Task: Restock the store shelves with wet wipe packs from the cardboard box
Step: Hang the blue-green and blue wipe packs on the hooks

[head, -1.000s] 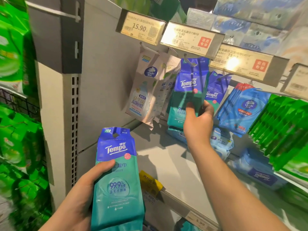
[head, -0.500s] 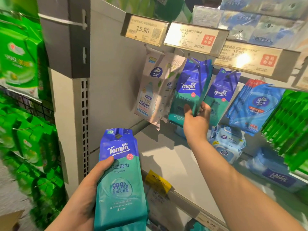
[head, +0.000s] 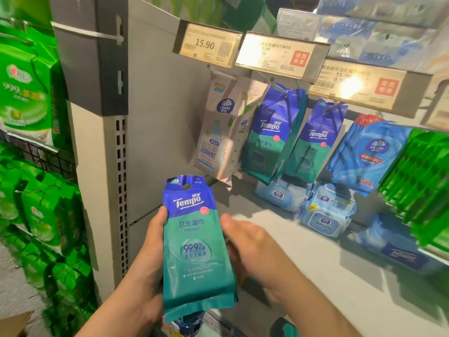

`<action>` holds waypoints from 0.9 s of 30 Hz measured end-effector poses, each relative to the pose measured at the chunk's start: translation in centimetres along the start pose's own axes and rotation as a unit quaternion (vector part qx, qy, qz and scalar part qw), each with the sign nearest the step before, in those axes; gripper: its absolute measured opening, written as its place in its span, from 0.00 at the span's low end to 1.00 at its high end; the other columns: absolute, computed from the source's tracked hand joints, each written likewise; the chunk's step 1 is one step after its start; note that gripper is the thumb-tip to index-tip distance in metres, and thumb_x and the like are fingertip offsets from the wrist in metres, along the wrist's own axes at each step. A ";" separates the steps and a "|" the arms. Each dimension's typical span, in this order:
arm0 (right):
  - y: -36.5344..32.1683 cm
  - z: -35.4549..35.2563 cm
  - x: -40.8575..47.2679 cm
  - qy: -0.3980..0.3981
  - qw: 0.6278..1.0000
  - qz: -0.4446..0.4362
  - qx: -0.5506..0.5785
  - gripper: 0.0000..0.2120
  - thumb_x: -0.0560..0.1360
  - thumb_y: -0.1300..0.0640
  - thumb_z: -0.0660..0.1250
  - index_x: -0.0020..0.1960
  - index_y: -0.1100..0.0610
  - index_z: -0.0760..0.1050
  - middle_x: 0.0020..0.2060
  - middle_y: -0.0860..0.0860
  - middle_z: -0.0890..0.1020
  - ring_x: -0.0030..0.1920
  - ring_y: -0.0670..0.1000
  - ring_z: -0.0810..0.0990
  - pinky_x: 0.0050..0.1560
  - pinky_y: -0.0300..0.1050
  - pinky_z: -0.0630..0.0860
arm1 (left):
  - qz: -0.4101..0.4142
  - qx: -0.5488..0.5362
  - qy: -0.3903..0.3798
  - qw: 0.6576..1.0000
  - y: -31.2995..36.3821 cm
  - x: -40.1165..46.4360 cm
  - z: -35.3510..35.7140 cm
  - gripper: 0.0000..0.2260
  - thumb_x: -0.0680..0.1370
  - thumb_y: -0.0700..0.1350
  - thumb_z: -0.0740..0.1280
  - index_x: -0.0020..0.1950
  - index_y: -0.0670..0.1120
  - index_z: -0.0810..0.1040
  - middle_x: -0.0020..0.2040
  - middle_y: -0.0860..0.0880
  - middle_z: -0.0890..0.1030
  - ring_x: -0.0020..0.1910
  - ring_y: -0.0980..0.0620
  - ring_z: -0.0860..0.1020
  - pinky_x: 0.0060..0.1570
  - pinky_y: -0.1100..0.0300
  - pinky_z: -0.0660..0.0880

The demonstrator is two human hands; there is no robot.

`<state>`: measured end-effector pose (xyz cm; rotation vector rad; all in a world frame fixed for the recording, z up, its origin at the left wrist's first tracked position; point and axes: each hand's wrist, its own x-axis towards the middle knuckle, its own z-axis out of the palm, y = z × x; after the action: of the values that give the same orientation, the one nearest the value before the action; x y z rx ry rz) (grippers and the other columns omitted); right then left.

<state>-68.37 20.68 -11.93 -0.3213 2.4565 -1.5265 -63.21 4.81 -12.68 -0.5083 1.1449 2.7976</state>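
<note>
Withdrawn from the hung Tempo packs [head: 272,132], right hand [head: 252,242] now lies relaxed behind the held pack [head: 196,249]; left hand [head: 150,259] grips it. Advise aligning its hang hole with the peg.

Held Tempo pack [head: 197,249]: royal-blue top band, white logo, small red dot, teal-green body with pale circular "99.9%" print. Hanging Tempo packs [head: 272,132]: same blue-over-teal scheme. Vinda pack [head: 218,132]: beige-white, dark-blue round emblem. Vinda sachets [head: 366,152]: light blue, red stripe. Left-side packs [head: 26,86]: bright green, white lettering. Price tags [head: 209,46]: cream-yellow, black figures; two carry red squares. Shelf [head: 315,263]: plain grey.
</note>
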 end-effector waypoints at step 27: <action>-1.9 -10.8 -3.1 0.346 0.856 -0.383 0.037 0.19 0.70 0.59 0.71 0.58 0.49 0.69 0.51 0.45 0.81 0.52 0.40 0.83 0.49 0.35 0.78 | -0.018 0.055 0.057 0.997 -1.8 1.7 0.5 0.18 0.78 0.53 0.68 0.65 0.46 0.82 0.53 0.43 0.87 0.57 0.40 0.84 0.66 0.42 0.74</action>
<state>-68.61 29.96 -5.31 -0.9838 2.9708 -2.3862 -64.65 6.35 -14.07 -0.6789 1.2902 2.6865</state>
